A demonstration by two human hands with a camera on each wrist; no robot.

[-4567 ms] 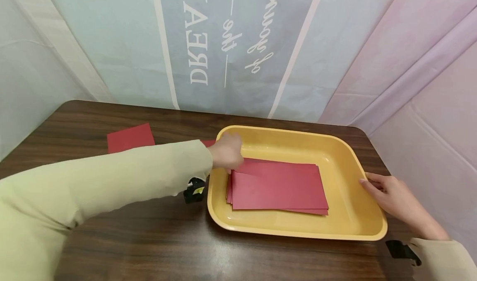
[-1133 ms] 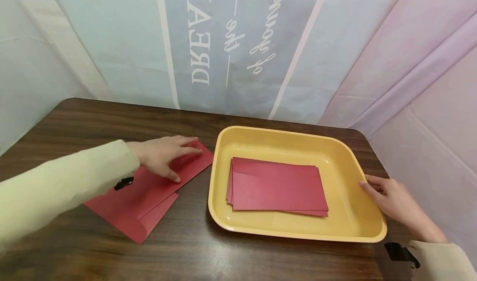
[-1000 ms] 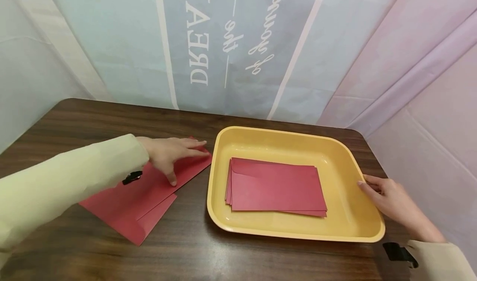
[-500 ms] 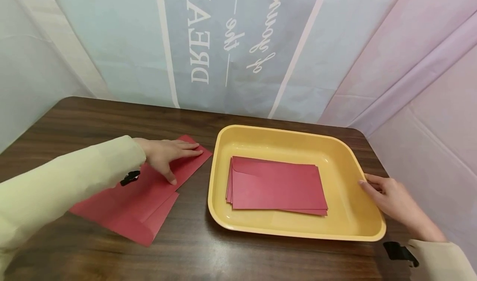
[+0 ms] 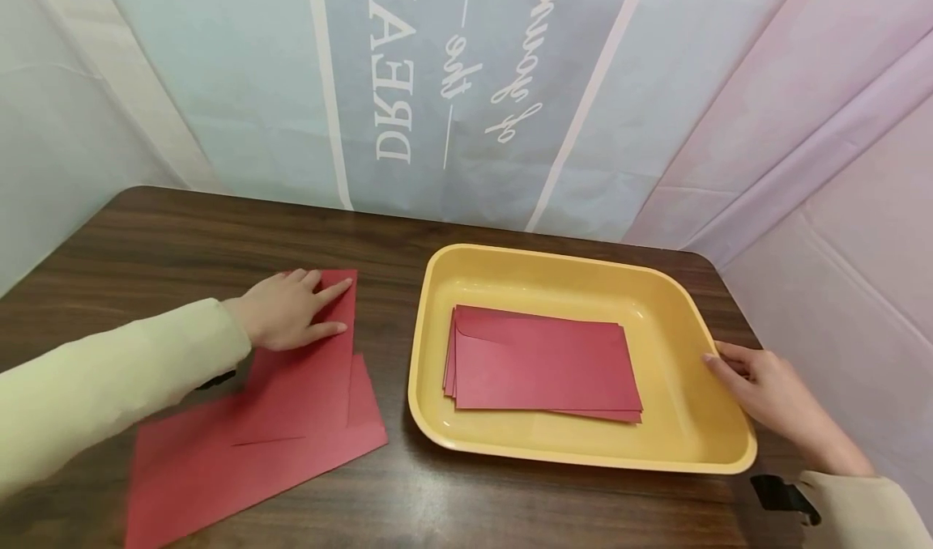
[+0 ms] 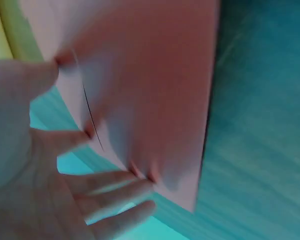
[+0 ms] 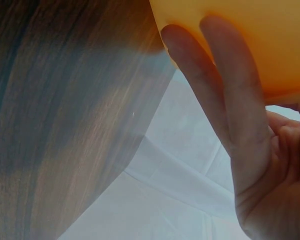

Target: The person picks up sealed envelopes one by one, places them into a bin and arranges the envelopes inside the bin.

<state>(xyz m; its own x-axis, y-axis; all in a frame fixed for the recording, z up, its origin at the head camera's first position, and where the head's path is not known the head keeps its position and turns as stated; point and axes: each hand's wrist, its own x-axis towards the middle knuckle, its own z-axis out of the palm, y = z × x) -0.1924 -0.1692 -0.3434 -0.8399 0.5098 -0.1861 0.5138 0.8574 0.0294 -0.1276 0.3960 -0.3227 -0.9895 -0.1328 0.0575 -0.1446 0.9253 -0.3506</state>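
My left hand (image 5: 287, 310) lies with spread, straight fingers on the far end of a red envelope (image 5: 309, 395) on the table. In the left wrist view its fingertips touch the paper (image 6: 150, 100). That envelope overlaps another red envelope (image 5: 197, 464), which lies crosswise nearer to me. A yellow plastic tray (image 5: 678, 395) stands to the right, bearing a loose stack of red envelopes (image 5: 547, 363); the top one shows its flap. My right hand (image 5: 776, 391) grips the tray's right rim, thumb on top. From the right wrist view, two fingers (image 7: 240, 85) lie along the tray's outside.
Both hands work at a dark wood-grain table (image 5: 379, 500) with rounded far corners. Behind it hangs a pale blue cloth (image 5: 255, 87) with mirrored lettering, and a pinkish-white cloth (image 5: 845, 274) closes off the right side.
My left hand has gone from the tray's left end to the envelopes on the table. Lately it has drawn back left, and the envelopes beneath have turned and slid towards me. The right hand stays.
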